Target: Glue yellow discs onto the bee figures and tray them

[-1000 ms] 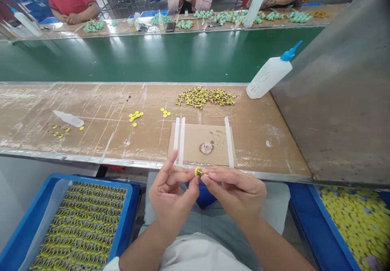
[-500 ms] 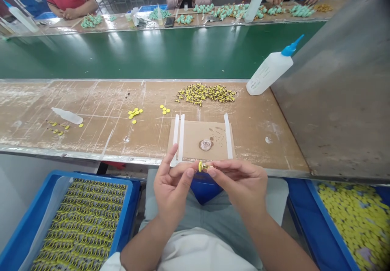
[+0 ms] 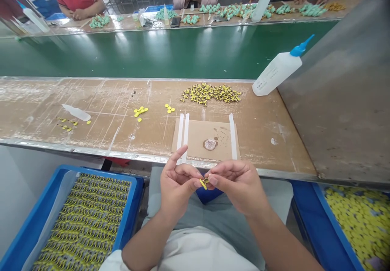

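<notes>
Over my lap, just in front of the table edge, both hands meet on one small yellow piece (image 3: 203, 182) with a round disc and a short dark stem. My left hand (image 3: 177, 186) pinches the disc with thumb and middle finger, its index finger sticking up. My right hand (image 3: 238, 185) pinches the stem end from the right. Beyond them a brown cardboard pad (image 3: 206, 140) with white strips carries a blob of glue (image 3: 210, 144).
A pile of yellow-black pieces (image 3: 211, 93) and a leaning white glue bottle (image 3: 278, 71) lie on the table. Loose yellow discs (image 3: 140, 111) and a small bottle (image 3: 76, 112) lie left. Blue bins flank my lap: finished pieces (image 3: 82, 222) left, yellow discs (image 3: 359, 218) right. Other people sit across the green belt (image 3: 152, 51).
Both hands have dropped slightly toward my lap with the yellow piece, and the disc has turned from facing up to tilting edge-on. The camera view has shifted a little to the left.
</notes>
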`<action>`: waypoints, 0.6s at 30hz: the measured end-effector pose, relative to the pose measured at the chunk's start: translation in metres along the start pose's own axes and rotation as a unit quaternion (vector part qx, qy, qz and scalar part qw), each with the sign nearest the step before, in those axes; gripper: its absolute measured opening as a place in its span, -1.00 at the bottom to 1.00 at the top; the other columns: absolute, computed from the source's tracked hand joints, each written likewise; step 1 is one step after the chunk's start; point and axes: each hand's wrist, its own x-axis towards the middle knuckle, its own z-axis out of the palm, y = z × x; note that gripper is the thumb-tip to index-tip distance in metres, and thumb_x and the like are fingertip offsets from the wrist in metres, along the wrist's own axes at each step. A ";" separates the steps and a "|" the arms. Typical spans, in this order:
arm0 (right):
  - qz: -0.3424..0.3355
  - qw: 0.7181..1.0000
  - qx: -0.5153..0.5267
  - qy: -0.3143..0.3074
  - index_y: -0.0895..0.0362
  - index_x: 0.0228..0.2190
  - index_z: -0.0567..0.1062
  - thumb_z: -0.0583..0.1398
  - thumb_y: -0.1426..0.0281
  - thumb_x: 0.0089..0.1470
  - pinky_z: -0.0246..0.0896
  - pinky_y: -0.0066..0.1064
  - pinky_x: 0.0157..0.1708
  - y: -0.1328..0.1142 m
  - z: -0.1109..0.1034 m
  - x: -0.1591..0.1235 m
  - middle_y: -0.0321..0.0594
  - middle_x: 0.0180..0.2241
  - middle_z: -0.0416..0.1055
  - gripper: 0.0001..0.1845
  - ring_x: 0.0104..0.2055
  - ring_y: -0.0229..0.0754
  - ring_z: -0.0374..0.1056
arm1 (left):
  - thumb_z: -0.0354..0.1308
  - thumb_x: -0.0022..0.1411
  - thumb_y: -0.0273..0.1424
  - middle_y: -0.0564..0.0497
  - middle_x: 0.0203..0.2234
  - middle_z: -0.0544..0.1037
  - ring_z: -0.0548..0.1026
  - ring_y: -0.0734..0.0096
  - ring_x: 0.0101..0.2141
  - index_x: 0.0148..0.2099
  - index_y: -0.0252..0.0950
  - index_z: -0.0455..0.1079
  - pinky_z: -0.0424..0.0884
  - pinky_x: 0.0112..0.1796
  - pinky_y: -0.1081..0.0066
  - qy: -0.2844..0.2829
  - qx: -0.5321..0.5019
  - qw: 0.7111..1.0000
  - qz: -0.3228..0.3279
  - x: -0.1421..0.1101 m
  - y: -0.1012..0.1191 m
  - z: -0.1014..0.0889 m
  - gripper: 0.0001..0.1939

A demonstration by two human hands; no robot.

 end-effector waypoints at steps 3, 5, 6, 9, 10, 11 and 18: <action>-0.004 1.000 -0.015 -0.003 0.10 -0.47 0.66 0.52 0.37 -0.11 0.57 -0.46 -0.45 0.000 0.001 -0.002 -0.14 -0.49 0.58 -0.83 -0.50 -0.13 0.55 | 0.53 -0.04 -0.40 0.12 -0.55 0.57 0.54 0.47 -0.49 0.23 -0.13 0.37 0.58 -0.33 0.44 0.003 0.016 1.000 0.022 -0.003 0.004 0.002 -0.23; -0.002 1.000 -0.029 -0.012 0.10 -0.46 0.66 0.51 0.37 -0.10 0.58 -0.44 -0.44 -0.001 0.001 -0.003 -0.14 -0.49 0.58 -0.84 -0.50 -0.12 0.55 | 0.52 -0.01 -0.40 0.13 -0.54 0.57 0.54 0.48 -0.49 0.27 -0.11 0.33 0.57 -0.31 0.44 -0.011 0.022 0.999 0.024 -0.005 0.006 0.002 -0.20; -0.002 0.999 -0.034 -0.017 0.10 -0.46 0.66 0.51 0.37 -0.09 0.58 -0.43 -0.44 0.000 0.001 -0.003 -0.13 -0.48 0.58 -0.84 -0.50 -0.12 0.55 | 0.51 0.01 -0.40 0.12 -0.53 0.57 0.54 0.47 -0.48 0.28 -0.10 0.31 0.58 -0.30 0.43 -0.021 0.023 0.999 0.023 -0.006 0.007 0.001 -0.19; -0.017 0.999 -0.030 -0.006 0.10 -0.46 0.65 0.51 0.39 -0.09 0.57 -0.47 -0.44 0.001 0.003 -0.002 -0.13 -0.48 0.59 -0.85 -0.49 -0.13 0.55 | 0.47 0.06 -0.44 0.10 -0.48 0.59 0.55 0.47 -0.44 0.30 -0.09 0.28 0.58 -0.27 0.41 -0.031 0.029 0.999 0.022 -0.005 0.008 -0.003 -0.21; -0.023 0.999 -0.028 0.004 0.10 -0.46 0.65 0.51 0.39 -0.09 0.57 -0.48 -0.44 0.002 0.004 -0.001 -0.14 -0.47 0.59 -0.85 -0.49 -0.13 0.55 | 0.46 0.08 -0.46 0.09 -0.46 0.59 0.56 0.47 -0.43 0.30 -0.09 0.28 0.59 -0.27 0.41 -0.025 0.033 0.999 0.025 -0.005 0.007 -0.004 -0.22; -0.030 0.999 -0.029 0.016 0.10 -0.46 0.65 0.51 0.39 -0.09 0.57 -0.47 -0.44 0.004 0.004 -0.001 -0.14 -0.48 0.59 -0.85 -0.49 -0.13 0.55 | 0.45 0.08 -0.47 0.08 -0.44 0.60 0.57 0.46 -0.42 0.30 -0.09 0.29 0.59 -0.29 0.42 -0.012 0.040 0.999 0.033 -0.005 0.006 -0.005 -0.23; -0.064 0.993 -0.049 0.080 0.07 -0.43 0.67 0.51 0.37 -0.09 0.59 -0.44 -0.35 0.016 0.007 -0.002 -0.18 -0.40 0.61 -0.84 -0.40 -0.11 0.58 | 0.48 0.03 -0.49 0.07 -0.37 0.67 0.64 0.43 -0.34 0.25 -0.05 0.36 0.58 -0.17 0.45 0.118 0.128 0.970 0.172 -0.014 -0.003 -0.007 -0.25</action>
